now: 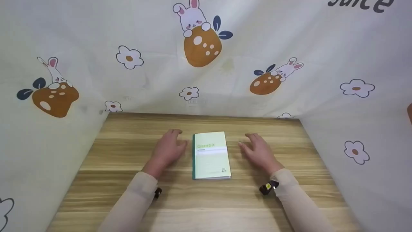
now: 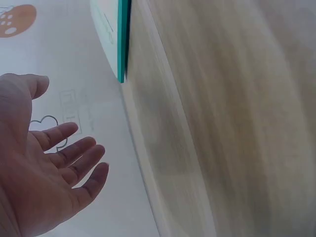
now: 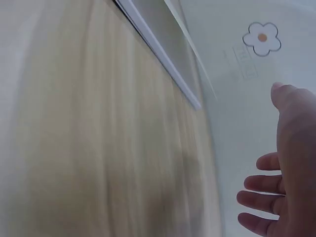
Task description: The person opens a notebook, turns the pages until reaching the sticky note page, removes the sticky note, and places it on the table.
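Observation:
A pale green notebook [image 1: 210, 164] with a dark green spine lies on the wooden table, its spine toward the left and the word "Gambit" on its cover. Left of it is my left hand [image 1: 169, 149], apart from the book, fingers relaxed and holding nothing. On the other side my right hand [image 1: 259, 153] is likewise apart from it and holds nothing. The left wrist view catches the teal spine [image 2: 122, 44] above the spread fingers of that hand [image 2: 54, 173]. In the right wrist view the notebook's cover [image 3: 190, 39] stands slightly lifted from its pages.
The wood-grain table [image 1: 206, 206] ends at a white cloth [image 1: 154, 87] printed with rabbits, fruit and flowers, which hangs at the back and both sides. A dark band with a small device [image 1: 268, 187] sits at the right wrist; another dark piece [image 1: 157, 193] shows at the left.

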{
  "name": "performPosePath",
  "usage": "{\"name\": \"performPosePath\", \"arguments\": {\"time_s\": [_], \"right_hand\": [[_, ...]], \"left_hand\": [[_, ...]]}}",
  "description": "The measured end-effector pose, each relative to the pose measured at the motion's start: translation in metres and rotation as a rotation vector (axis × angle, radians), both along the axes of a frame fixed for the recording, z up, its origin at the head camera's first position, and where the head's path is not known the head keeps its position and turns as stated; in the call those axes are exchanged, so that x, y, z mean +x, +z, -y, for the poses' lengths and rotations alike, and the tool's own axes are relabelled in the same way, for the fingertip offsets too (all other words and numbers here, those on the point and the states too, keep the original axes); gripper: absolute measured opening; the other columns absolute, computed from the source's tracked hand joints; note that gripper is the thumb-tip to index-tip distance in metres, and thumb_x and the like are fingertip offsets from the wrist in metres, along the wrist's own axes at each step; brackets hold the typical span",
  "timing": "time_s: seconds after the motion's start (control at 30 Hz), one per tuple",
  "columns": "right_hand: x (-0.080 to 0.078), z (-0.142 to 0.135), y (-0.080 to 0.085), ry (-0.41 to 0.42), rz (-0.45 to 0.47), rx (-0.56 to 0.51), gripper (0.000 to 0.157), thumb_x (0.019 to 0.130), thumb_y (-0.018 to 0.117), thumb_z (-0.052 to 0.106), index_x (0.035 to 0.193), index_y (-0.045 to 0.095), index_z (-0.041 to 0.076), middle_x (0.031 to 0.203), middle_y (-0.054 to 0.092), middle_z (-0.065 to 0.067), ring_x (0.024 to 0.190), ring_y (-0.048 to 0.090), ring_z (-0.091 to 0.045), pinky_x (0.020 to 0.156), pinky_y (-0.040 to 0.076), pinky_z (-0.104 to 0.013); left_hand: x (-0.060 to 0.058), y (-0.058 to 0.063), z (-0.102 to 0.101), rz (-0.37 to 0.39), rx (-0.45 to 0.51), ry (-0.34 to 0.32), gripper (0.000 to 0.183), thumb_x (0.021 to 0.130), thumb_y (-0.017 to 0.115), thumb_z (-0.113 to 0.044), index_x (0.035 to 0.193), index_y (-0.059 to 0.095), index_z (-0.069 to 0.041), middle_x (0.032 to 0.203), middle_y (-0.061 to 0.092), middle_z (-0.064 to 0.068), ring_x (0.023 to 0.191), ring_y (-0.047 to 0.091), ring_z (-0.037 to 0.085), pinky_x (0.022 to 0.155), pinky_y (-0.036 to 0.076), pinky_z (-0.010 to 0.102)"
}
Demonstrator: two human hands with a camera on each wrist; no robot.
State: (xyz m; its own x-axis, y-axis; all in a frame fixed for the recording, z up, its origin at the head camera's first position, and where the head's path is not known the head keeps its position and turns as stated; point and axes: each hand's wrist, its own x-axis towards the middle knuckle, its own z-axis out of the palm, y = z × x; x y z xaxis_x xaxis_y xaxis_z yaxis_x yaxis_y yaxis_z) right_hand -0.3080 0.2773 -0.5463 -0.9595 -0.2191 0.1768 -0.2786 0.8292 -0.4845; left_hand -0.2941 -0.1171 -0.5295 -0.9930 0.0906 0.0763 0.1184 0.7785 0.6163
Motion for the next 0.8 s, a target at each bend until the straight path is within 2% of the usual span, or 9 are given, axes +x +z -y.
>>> {"name": "performPosePath", "arguments": {"time_s": [0.27, 0.47, 0.8], "right_hand": [[0.029, 0.01, -0.001, 0.109, 0.018, -0.048, 0.066, 0.109, 0.067, 0.05, 0.15, 0.061, -0.001, 0.147, 0.065, -0.019, 0.141, 0.06, -0.039, 0.122, 0.044, -0.056], [0.044, 0.016, -0.004, 0.19, 0.016, -0.014, 0.068, 0.107, 0.071, 0.051, 0.151, 0.062, -0.001, 0.146, 0.066, -0.017, 0.141, 0.06, -0.038, 0.122, 0.044, -0.054], [0.057, 0.026, -0.012, 0.268, -0.044, 0.091, 0.073, 0.104, 0.071, 0.057, 0.148, 0.064, -0.001, 0.143, 0.068, -0.017, 0.136, 0.062, -0.039, 0.12, 0.046, -0.056]], "left_hand": [[0.022, -0.002, 0.005, 0.003, 0.076, -0.094, 0.049, 0.108, 0.068, -0.031, 0.145, 0.065, 0.0, 0.15, 0.064, 0.02, 0.142, 0.059, 0.039, 0.12, 0.047, 0.057], [0.03, -0.011, 0.003, 0.036, 0.08, -0.073, 0.047, 0.107, 0.072, -0.033, 0.142, 0.068, -0.002, 0.144, 0.068, 0.018, 0.137, 0.063, 0.037, 0.117, 0.05, 0.056], [0.037, -0.016, -0.003, 0.048, 0.063, -0.094, 0.045, 0.106, 0.073, -0.031, 0.139, 0.071, -0.001, 0.14, 0.071, 0.018, 0.133, 0.066, 0.037, 0.114, 0.052, 0.056]]}}
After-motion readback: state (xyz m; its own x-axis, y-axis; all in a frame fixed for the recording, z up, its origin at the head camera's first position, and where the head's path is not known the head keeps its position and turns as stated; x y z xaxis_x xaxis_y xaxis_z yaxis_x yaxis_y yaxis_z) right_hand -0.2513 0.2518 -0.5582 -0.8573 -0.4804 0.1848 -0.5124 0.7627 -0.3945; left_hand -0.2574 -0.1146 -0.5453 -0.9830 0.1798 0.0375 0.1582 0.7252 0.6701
